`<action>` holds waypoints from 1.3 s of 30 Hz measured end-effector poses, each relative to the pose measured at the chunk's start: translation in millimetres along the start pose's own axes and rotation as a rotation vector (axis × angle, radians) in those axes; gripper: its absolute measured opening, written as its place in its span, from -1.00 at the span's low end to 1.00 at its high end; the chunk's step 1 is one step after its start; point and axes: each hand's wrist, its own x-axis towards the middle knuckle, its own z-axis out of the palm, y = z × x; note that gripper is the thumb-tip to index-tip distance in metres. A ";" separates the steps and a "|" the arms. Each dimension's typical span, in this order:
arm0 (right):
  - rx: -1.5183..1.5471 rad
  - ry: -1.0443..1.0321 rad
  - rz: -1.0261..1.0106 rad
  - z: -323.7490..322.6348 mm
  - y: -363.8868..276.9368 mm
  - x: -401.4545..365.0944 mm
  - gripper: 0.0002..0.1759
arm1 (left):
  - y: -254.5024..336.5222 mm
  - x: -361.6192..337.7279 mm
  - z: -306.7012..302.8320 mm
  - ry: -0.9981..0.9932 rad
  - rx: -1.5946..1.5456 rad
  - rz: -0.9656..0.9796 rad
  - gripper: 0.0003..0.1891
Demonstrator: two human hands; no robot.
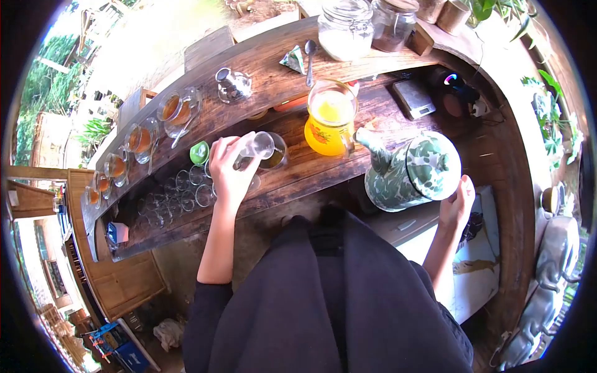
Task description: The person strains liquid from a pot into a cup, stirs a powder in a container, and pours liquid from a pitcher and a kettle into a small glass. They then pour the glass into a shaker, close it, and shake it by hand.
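Small clear glass (258, 146) is held tipped on its side in the left hand (230, 171), whose fingers are closed around it, above the lower counter (311, 171). Its mouth is turned toward a second glass of dark liquid (275, 159), which stands just beside it on the counter. The right hand (457, 202) is laid against the rear edge of a green patterned kettle (413, 171); whether a handle is gripped there cannot be told. The kettle's spout is pointed toward a jug of orange juice (329, 118), which stands between the kettle and the two glasses. A cluster of empty glasses (186, 186) is set on the counter close to the left hand, with a small green object (199, 152) just beyond them. On the raised ledge (273, 68) a row of glasses filled with amber drink (142, 138) is lined up, and a metal pot (233, 84), a spoon (309, 59) and two lidded jars (345, 28) are seen farther along. A small scale (413, 98) lies behind the kettle.
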 end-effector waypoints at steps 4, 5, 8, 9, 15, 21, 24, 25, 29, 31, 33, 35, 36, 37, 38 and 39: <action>-0.008 0.017 -0.045 -9.4 7.0 27.7 -0.56 | 33.9 -3.9 7.7 0.049 -0.231 -0.082 -0.64; -0.008 0.019 -0.056 -11.7 10.7 35.6 -0.57 | 37.0 -12.3 13.7 0.009 -0.323 -0.165 -0.64; -0.045 0.072 -0.076 -7.9 23.1 55.1 -0.57 | 85.2 -9.5 26.3 -0.217 -0.720 -0.287 -0.59; -0.049 0.074 -0.081 -8.6 28.6 61.9 -0.56 | 93.2 -15.0 39.2 -0.295 -0.754 -0.332 -0.57; -0.101 0.046 -0.118 -4.9 58.7 97.3 -0.53 | 146.7 -39.5 142.0 -0.455 -1.037 -0.487 -0.54; -0.077 0.073 -0.038 7.2 79.5 116.2 -0.57 | 153.7 -44.0 226.3 -0.305 -1.033 -0.580 -0.55; -0.054 0.061 -0.020 4.7 93.8 122.8 -0.55 | 152.8 -44.2 254.3 -0.248 -1.050 -0.598 -0.57; -0.054 0.070 -0.020 4.5 95.9 123.2 -0.55 | 154.3 -42.9 258.8 -0.233 -1.061 -0.673 -0.57; -0.003 0.059 -0.025 1.2 105.4 123.9 -0.56 | 164.0 -35.0 267.6 -0.196 -1.152 -0.828 -0.37; -0.042 0.063 -0.038 4.5 102.3 123.7 -0.57 | 159.2 -41.2 272.1 -0.243 -1.109 -0.847 -0.25; -0.170 0.058 -0.046 0.6 101.3 123.0 -0.59 | 156.8 -51.3 272.9 -0.229 -1.174 -0.856 -0.19; -0.210 0.056 -0.035 -1.0 101.9 120.4 -0.61 | 150.9 -67.1 266.7 -0.299 -1.114 -0.691 -0.08; -0.228 0.053 -0.027 2.0 98.0 118.8 -0.61 | 152.4 -73.1 258.1 -0.302 -1.130 -0.695 -0.07; -0.248 0.050 -0.020 2.8 95.5 117.7 -0.62 | 154.6 -78.6 248.6 -0.306 -1.147 -0.701 -0.07; -0.305 -0.016 -0.061 -8.9 102.3 121.4 -0.65 | 153.2 -85.2 236.6 -0.339 -1.144 -0.720 -0.05; -0.348 -0.030 -0.074 -8.1 99.3 118.7 -0.74 | 151.0 -93.9 226.9 -0.303 -1.165 -0.731 -0.18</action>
